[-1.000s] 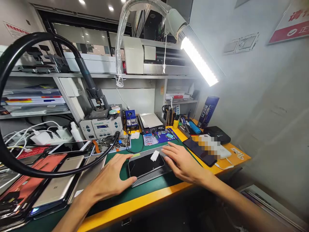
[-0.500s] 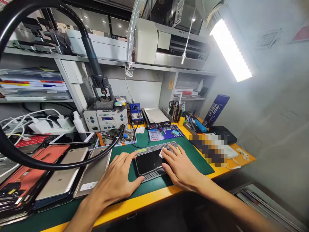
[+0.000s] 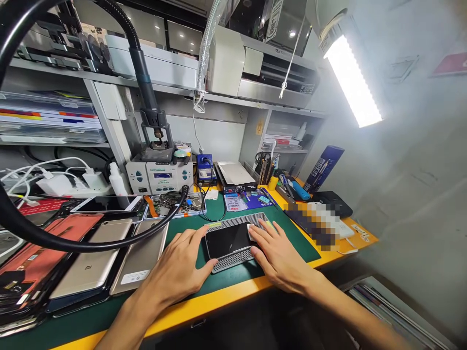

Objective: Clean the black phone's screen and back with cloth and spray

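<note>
A black smartphone point(image 3: 228, 241) lies screen up on a grey perforated pad point(image 3: 233, 260), on a green mat. At its left end, my left hand point(image 3: 182, 262) braces it, with the index finger at the far corner and the thumb at the near corner. Under the fingertips of my right hand point(image 3: 279, 253), a small white wipe point(image 3: 251, 232) is pressed on the right part of the screen. The right fingers cover some of the wipe and the phone's right end.
Several used phones point(image 3: 93, 257) lie to the left. A black hose point(image 3: 124, 243) arches over them from a hot-air station point(image 3: 160, 175). Behind the pad are a tray of parts point(image 3: 171, 206) and a flat black device point(image 3: 237, 177). Tools point(image 3: 288, 187) stand at right.
My right hand has slid the wipe slightly right along the phone screen. The left hand stays at the phone's left end. The camera view has shifted a little.
</note>
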Demonstrator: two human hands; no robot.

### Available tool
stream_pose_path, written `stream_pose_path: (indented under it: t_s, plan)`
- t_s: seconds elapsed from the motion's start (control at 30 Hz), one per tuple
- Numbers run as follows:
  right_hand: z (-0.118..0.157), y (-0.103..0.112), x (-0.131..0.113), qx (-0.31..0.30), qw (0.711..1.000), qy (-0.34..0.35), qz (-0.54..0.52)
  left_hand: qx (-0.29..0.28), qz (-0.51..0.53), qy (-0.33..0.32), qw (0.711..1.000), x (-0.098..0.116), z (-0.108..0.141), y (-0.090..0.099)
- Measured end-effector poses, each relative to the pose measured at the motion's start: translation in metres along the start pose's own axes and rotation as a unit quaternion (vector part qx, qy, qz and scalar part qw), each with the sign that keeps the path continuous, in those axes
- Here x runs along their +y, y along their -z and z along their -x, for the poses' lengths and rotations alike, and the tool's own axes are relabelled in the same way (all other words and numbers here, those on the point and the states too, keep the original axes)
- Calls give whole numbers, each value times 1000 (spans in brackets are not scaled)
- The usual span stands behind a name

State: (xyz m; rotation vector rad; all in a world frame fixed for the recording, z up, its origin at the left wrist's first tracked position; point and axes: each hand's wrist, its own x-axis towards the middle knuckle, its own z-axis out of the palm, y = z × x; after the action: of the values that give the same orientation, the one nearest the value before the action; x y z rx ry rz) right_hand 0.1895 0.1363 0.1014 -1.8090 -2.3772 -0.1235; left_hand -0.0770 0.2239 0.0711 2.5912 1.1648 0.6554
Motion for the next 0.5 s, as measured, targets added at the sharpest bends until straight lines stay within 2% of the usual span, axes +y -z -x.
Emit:
stream_pose_path:
  t_s: [0.17, 0.37, 0.5]
  plan:
    - [4, -3, -8, -17, 1000, -11, 19, -2, 2, 4, 1000, 0, 2, 1]
    - [-13, -4, 4, -37, 999, -2, -1, -19, 8, 19, 1000, 3, 1, 6]
    - [-23, -1, -5, -45, 999, 24, -14, -40, 5, 24, 999, 4, 2, 10]
